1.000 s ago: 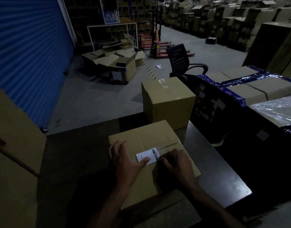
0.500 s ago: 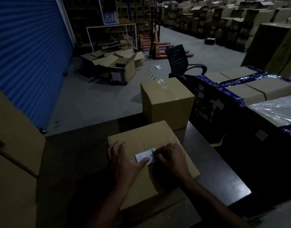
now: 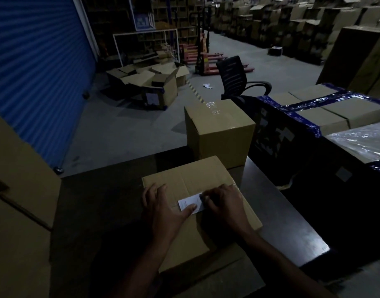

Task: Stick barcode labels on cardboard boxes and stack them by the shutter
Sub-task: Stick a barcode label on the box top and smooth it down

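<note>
A brown cardboard box (image 3: 189,179) lies on the dark table (image 3: 281,220) in front of me. A white barcode label (image 3: 190,202) sits on its top. My left hand (image 3: 163,209) rests flat on the box, thumb pressing the label's near left corner. My right hand (image 3: 224,204) lies on the label's right end, fingers bent down onto it and covering the barcode. A second, taller sealed box (image 3: 219,134) stands behind the first at the table's far edge. The blue shutter (image 3: 34,72) fills the left side.
Stacked cardboard boxes (image 3: 19,190) stand close at my left. Boxes wrapped with blue tape (image 3: 326,117) are on the right. On the floor beyond are open cartons (image 3: 154,82), a black office chair (image 3: 236,78) and an orange pallet jack (image 3: 204,59).
My right hand has slid left along the label, from beside its right end to on top of it. My left hand has stayed in place on the box.
</note>
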The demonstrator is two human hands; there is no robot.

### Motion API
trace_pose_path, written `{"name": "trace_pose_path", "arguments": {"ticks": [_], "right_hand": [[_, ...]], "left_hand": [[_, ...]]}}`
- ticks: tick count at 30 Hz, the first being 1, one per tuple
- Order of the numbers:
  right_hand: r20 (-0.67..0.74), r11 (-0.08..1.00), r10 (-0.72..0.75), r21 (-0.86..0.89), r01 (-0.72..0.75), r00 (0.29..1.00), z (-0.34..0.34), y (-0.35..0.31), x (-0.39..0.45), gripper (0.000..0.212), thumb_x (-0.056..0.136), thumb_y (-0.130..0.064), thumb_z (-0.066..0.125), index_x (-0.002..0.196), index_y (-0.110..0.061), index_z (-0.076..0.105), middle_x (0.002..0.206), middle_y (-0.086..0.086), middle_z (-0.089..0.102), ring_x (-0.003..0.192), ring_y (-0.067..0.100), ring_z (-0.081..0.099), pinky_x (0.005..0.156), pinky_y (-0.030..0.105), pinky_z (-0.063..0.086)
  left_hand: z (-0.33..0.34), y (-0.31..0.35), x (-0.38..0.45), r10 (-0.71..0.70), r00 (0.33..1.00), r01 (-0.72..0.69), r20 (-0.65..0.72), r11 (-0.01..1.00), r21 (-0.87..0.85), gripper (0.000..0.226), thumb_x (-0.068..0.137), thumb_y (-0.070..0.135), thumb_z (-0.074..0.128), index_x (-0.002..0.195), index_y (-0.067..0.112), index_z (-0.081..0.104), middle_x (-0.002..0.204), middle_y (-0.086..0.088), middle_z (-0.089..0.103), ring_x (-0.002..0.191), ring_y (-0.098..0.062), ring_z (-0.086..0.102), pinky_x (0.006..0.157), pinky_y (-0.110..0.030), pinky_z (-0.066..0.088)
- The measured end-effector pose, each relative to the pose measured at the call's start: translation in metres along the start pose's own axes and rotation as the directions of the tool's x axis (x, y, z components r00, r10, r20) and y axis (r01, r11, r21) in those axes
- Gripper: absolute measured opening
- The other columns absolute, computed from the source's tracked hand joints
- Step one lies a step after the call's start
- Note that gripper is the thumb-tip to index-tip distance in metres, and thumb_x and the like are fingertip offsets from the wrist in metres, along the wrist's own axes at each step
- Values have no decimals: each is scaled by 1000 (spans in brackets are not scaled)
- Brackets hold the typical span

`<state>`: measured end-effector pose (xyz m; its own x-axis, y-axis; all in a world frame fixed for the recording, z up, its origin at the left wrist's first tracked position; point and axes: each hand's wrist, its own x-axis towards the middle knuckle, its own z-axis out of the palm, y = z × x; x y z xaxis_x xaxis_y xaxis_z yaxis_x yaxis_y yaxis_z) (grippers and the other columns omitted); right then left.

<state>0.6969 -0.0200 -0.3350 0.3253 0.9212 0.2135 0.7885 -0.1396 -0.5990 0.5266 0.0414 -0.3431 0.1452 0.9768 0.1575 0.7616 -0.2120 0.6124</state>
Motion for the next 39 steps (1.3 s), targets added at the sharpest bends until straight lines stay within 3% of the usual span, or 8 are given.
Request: {"name": "trace_pose_path", "arguments": {"ticks": [8,13,17,26,29,31,34,39], "right_hand": [[6,999,49,-8,-49,999,1,-1,-8,18,88,-36,59,102,-33,70,105,-15,67,99,1,56,96,42,47],[-43,997,75,17,-74,996,-3,-6,-17,13,90,-27,61,96,-30,72,97,-25,58,90,-13,46,105,36,40],[-71,998,62,-3,-62,996,-3,-3,-21,12,90,-29,63,98,-29,71,99,-18,59,94,-2,48,101,36,42],[-182,987,106,-104,-126,978,-4,-10,-51,18,88,-38,62,107,-37,64,105,-16,53,104,5,40,92,27,27],[-241,973,88,-185,-135,967,3,-13,-57,16,82,-42,65,97,-39,63,98,-12,58,99,13,49,88,34,37],[-252,968,78,-214,-134,965,6,-12,-56,16,79,-42,67,94,-39,62,94,-12,58,94,14,50,82,31,35],[-260,964,36,-245,-102,965,7,-10,-53,18,81,-49,52,93,-39,61,95,-12,56,94,12,47,81,30,32],[-90,982,-46,-185,29,995,-12,6,-26,34,86,-58,40,100,-39,65,100,-19,55,97,1,40,90,30,33]], "left_hand": [[0,1,-1,-4,1000,4,-11,1000,1,95,66,62,81,142,20,43,156,-3,26,146,-22,14,114,-48,29],[2,0,-1,-9,1000,9,-6,1000,-3,98,64,62,82,142,19,43,155,-4,27,145,-22,15,114,-47,30],[0,0,-1,-28,999,29,17,999,-19,99,64,62,82,144,21,39,157,-2,22,145,-21,13,113,-49,32],[-17,1,22,-85,987,80,133,996,48,107,64,72,76,146,20,32,156,-4,18,145,-27,13,114,-49,30],[-26,3,47,-2,986,-7,165,999,53,112,67,66,78,154,21,23,164,-6,12,152,-22,-1,119,-46,18],[-32,7,59,66,957,-75,281,997,22,123,66,63,81,159,27,9,167,-3,3,153,-20,-5,122,-47,12],[-36,10,67,27,900,-82,435,991,107,127,66,68,78,159,30,1,167,-2,3,153,-26,-3,122,-48,5],[-41,6,61,-102,922,-41,375,934,354,132,58,92,59,159,27,2,165,-11,11,151,-33,10,120,-54,10]]}}
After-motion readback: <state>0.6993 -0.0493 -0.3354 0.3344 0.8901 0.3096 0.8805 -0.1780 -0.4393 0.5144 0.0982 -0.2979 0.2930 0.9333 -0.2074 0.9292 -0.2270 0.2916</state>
